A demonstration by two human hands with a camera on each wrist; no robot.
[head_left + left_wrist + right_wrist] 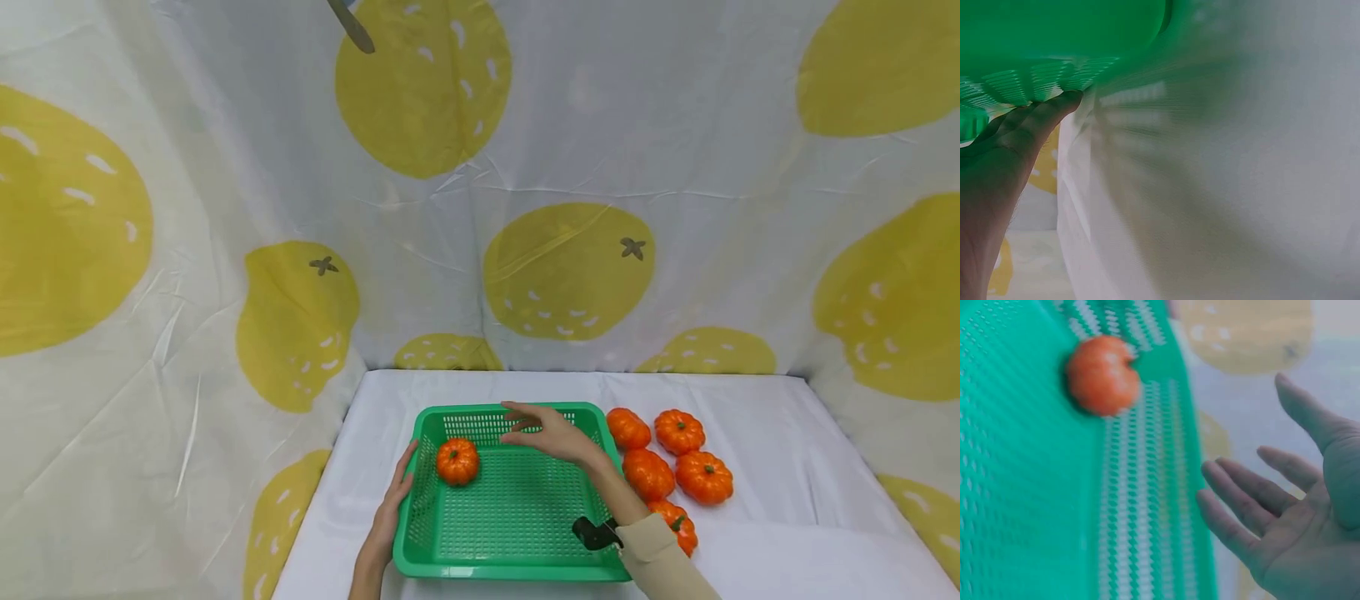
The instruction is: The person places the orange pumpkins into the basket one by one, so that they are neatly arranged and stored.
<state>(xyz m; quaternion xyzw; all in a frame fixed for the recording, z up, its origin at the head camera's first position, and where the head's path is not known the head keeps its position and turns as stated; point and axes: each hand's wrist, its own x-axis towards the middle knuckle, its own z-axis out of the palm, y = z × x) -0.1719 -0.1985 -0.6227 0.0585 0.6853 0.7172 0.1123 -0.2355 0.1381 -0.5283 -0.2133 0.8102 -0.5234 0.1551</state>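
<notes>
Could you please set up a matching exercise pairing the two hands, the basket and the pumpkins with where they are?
1. left hand
2. right hand
3. lone pumpkin
4. five pumpkins

a. inside the green basket
b. on the white cloth, right of the basket
c. open above the basket
d. against the basket's left wall

Pairs: 1-d, 2-c, 3-a, 4-b

A white cloth (757, 417) covers the table. Five orange pumpkins (678, 431) sit in a loose cluster toward its right side, some touching one another, the nearest partly hidden. Behind and along both sides hangs a white curtain (675, 150) printed with large yellow fruit. A dark blade-shaped object (351, 25) pokes in at the top edge.
</notes>
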